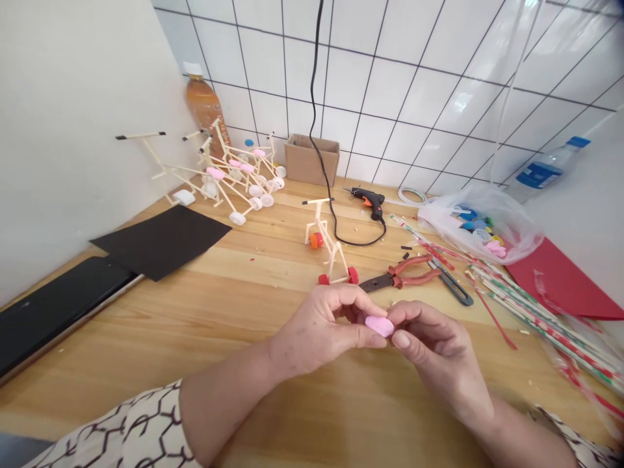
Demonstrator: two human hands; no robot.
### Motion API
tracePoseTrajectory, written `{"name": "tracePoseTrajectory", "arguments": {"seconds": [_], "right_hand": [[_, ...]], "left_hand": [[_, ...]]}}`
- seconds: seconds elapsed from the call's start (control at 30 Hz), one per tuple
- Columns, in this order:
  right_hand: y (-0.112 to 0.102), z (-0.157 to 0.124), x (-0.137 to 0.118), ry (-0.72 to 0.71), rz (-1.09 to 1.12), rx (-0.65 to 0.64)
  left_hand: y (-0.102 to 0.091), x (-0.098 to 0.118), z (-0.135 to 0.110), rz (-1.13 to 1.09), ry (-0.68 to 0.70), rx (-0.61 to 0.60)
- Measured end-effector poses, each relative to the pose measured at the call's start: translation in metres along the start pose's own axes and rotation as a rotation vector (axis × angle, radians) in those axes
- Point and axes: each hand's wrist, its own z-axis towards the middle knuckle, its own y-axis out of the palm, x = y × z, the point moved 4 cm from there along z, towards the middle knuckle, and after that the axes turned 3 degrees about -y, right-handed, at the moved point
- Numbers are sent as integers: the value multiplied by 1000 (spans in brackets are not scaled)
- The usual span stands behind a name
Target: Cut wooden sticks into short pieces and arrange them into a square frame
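Observation:
Both hands meet over the wooden tabletop (253,325), pinching a small pink oval piece (379,326) between their fingers. It looks like soft foam or clay. My left hand (324,328) holds it from the left, and my right hand (431,344) grips its other end. Just beyond my fingers stands a small straw model (329,247) with red and orange bottle-cap wheels. Red-handled pliers (402,276) lie to the right of the model, a little above my right hand.
Several finished straw models with white cap wheels (234,179) stand at the back left. Nearby are a hot glue gun (370,203) with a black cord, a cardboard box (312,159), a plastic bag of caps (480,224), striped straws (546,325), red card (560,279) and black card (163,240).

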Motion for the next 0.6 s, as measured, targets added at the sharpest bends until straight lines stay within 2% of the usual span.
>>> {"name": "tracePoseTrajectory", "arguments": {"seconds": [0.17, 0.43, 0.6], "right_hand": [[3, 0, 1, 35, 54, 29], [4, 2, 6, 144, 264, -59], [6, 4, 9, 225, 334, -63]], "left_hand": [[2, -5, 2, -135, -18, -72], [1, 0, 1, -32, -3, -55], [1, -1, 2, -27, 21, -65]]}}
